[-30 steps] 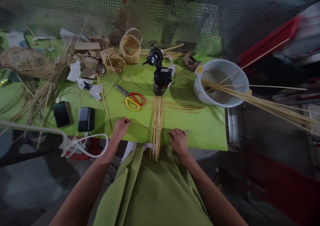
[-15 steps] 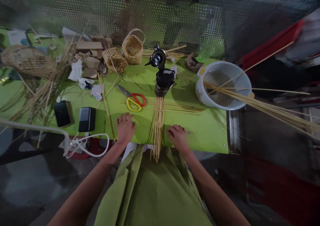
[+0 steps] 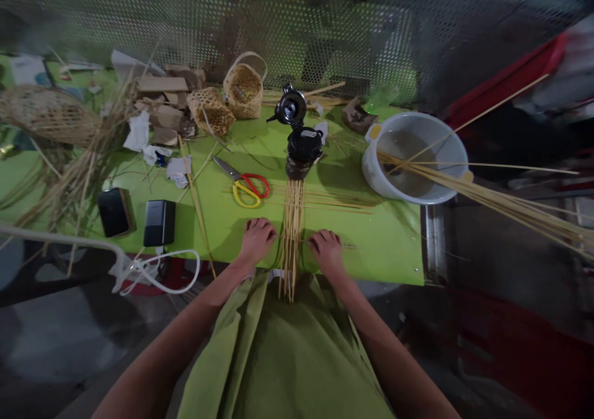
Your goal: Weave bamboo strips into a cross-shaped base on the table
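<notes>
Bundle of strips (image 3: 292,233): thin, pale, straight, laid side by side in a flat row. It lies on the green table (image 3: 380,239), far end at the base of a black bottle (image 3: 301,153), near end overhanging the table edge above the lap. One single strip (image 3: 348,245) crosses it.

Left hand (image 3: 257,239): knuckles up, fingers curled, fingertips touching the bundle's left side. Right hand (image 3: 326,250): same posture just beside the right side, over the crossing strip. Cannot tell whether either pinches it.

Scissors (image 3: 248,187) lie beyond the left hand. Basin (image 3: 371,165) far right.
</notes>
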The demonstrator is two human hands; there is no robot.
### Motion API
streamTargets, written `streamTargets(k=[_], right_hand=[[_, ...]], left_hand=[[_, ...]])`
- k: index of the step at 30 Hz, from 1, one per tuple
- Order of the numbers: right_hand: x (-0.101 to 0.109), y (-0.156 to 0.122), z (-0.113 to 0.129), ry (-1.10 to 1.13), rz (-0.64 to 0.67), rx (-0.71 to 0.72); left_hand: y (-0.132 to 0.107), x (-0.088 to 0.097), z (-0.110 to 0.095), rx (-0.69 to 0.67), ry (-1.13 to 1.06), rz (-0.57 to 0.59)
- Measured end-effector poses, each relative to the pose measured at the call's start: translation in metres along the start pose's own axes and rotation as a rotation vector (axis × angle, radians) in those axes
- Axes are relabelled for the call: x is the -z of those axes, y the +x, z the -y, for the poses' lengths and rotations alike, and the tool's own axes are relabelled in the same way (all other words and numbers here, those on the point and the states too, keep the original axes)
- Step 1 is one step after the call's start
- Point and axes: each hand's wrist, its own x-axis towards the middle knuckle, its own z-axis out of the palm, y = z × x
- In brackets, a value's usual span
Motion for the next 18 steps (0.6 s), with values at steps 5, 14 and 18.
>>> streamTargets(k=[5, 14, 18], right_hand=[[-0.002, 0.006, 0.002, -0.01, 0.0, 0.007], [-0.003, 0.009, 0.002, 0.001, -0.013, 0.07], [-0.003, 0.01, 0.003, 0.014, 0.0, 0.08]], left_hand=[[0.012, 0.001, -0.004, 0.057, 0.024, -0.009], [0.007, 0.0, -0.013, -0.001, 0.04, -0.055], [-0.001, -0.007, -0.01, -0.106, 0.04, -0.049]])
